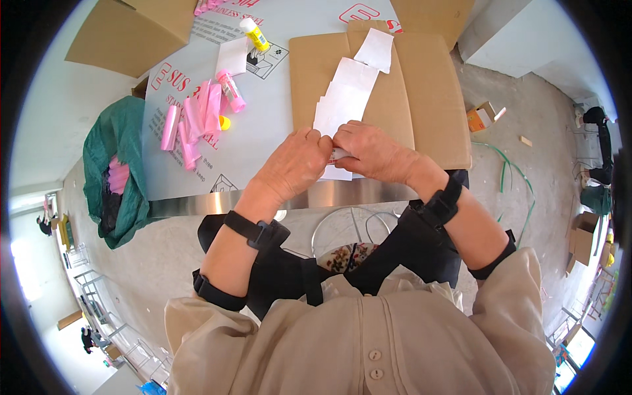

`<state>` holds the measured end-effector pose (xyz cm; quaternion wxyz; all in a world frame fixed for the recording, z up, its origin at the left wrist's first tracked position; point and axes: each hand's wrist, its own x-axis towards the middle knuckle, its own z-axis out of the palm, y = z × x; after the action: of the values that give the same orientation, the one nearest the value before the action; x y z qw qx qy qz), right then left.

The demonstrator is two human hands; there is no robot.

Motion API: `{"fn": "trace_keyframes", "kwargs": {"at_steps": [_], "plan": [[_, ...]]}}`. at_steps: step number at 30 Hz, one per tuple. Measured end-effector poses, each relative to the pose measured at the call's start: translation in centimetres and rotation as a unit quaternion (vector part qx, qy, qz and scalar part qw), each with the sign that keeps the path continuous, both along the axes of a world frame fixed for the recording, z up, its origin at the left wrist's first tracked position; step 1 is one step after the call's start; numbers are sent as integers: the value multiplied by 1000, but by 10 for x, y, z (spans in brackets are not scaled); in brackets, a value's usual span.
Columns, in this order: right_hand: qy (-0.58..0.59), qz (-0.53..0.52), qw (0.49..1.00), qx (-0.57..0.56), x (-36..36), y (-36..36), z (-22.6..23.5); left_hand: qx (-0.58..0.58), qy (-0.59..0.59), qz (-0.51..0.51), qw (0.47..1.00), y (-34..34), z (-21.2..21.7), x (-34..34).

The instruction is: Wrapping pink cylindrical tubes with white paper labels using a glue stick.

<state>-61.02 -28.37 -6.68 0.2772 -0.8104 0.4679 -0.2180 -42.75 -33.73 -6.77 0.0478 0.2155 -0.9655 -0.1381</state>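
My left hand (299,158) and my right hand (372,151) meet at the near edge of a flat cardboard sheet (388,99), fingers closed. Between their fingertips they pinch a small whitish piece (340,153), mostly hidden, so its kind is unclear. Under and beyond the hands, white paper slips (345,92) lie overlapped in a slanting row on the cardboard. A single paper slip (375,50) tops the row at its far end. Another white slip (338,173) shows below my fingers, close to the table's front edge.
Left on the film-covered metal table (263,125) are several pink rolled tubes (192,118), a pink-wrapped tube (230,90), a yellow cap (225,123), white papers (232,56) and a yellow glue stick (254,34). A green sack (118,158) hangs at the left edge. Cardboard boxes (131,33) stand behind.
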Motion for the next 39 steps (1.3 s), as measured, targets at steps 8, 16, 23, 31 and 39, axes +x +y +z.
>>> {"fn": "trace_keyframes", "kwargs": {"at_steps": [8, 16, 23, 31, 39], "plan": [[115, -21, 992, -50, 10, 16, 13, 140, -77, 25, 987, 5, 34, -5], [158, -9, 986, -51, 7, 18, 19, 93, -52, 31, 994, 16, 42, -11], [108, -58, 991, 55, 13, 23, 35, -100, -36, 73, 992, 25, 54, -14], [159, -176, 971, -23, 35, 43, 48, -56, -107, 50, 991, 18, 75, -18], [57, -190, 978, 71, 37, 40, 40, -180, -26, 49, 982, 26, 67, -17]]}}
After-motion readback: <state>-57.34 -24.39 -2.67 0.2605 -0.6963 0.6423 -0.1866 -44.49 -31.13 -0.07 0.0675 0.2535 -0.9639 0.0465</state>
